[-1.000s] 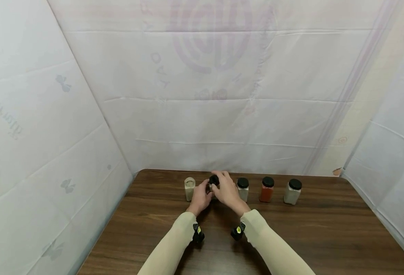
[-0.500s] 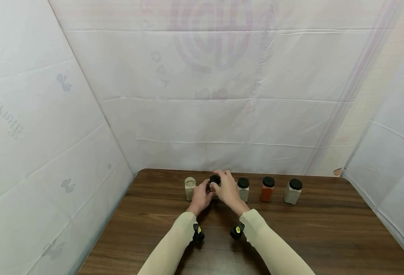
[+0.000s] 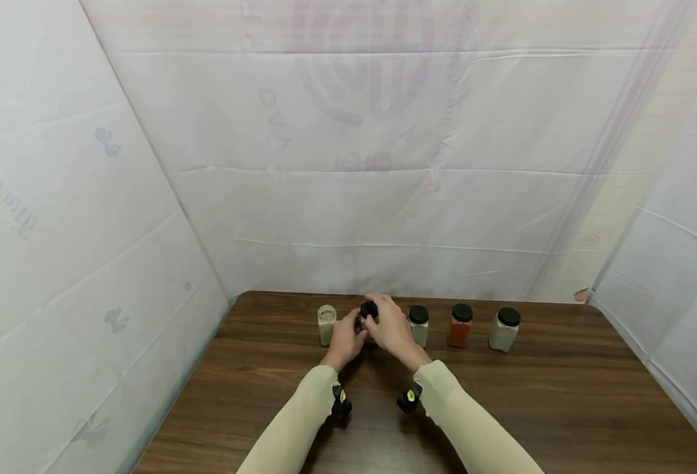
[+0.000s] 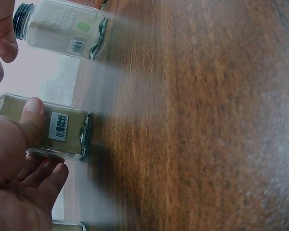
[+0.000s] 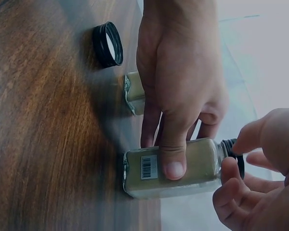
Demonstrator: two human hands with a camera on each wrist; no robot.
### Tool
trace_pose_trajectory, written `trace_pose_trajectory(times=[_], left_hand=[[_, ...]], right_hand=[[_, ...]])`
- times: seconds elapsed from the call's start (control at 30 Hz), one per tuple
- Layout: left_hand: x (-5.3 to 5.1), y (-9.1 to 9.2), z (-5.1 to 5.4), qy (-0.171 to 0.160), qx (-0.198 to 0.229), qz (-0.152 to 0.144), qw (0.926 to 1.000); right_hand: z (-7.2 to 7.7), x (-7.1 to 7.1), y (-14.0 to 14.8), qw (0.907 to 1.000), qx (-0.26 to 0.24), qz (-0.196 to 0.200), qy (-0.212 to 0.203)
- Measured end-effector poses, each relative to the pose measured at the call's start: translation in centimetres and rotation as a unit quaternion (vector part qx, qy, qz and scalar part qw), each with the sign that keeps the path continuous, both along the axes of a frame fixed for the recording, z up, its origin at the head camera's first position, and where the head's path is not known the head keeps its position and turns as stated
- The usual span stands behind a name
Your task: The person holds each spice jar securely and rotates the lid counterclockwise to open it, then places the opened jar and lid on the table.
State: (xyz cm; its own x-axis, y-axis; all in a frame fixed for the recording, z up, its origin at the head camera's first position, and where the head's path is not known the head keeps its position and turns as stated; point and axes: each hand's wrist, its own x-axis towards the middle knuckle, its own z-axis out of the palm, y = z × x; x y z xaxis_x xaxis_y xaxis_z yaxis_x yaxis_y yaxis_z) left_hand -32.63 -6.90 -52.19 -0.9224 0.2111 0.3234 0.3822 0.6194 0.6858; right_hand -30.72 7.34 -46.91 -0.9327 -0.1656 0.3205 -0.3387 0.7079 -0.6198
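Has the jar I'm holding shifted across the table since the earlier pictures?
No, no visible shift either way: in the head view, the black lid on the held jar keeps its place against the table's back edge.

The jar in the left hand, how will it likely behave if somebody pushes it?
The jar would probably feel stiff and perhaps fragile, since its walls look like clear glass. It may tip rather than roll, being tall and flat-sided. The powder filling much of it probably adds some weight.

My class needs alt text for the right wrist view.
The left hand grips a glass jar while the right hand holds the black lid at its mouth. Another jar and a loose lid rest on the wooden table.
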Motion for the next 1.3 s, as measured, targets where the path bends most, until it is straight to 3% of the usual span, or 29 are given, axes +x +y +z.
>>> trace_pose_trajectory(times=[0.4,0.6,1.0,1.3], left_hand=[[0.03,0.03,0.07,0.011,-0.013,0.003,0.9998],[0.00,0.11,0.10,-0.001,-0.007,0.004,1.0000],[0.15,0.13,0.13,0.012,-0.006,0.005,0.9999],[0.10,0.09,0.17,0.022,-0.010,0.006,0.9997]], right_hand=[[-0.03,0.00,-0.38,0.9978,-0.011,-0.064,0.009],[0.15,0.00,-0.29,0.9980,0.004,-0.062,0.005],[0.28,0.10,-0.14,0.9998,0.010,-0.017,0.008],[0.18,-0.06,-0.47,0.9982,0.014,-0.059,0.006]])
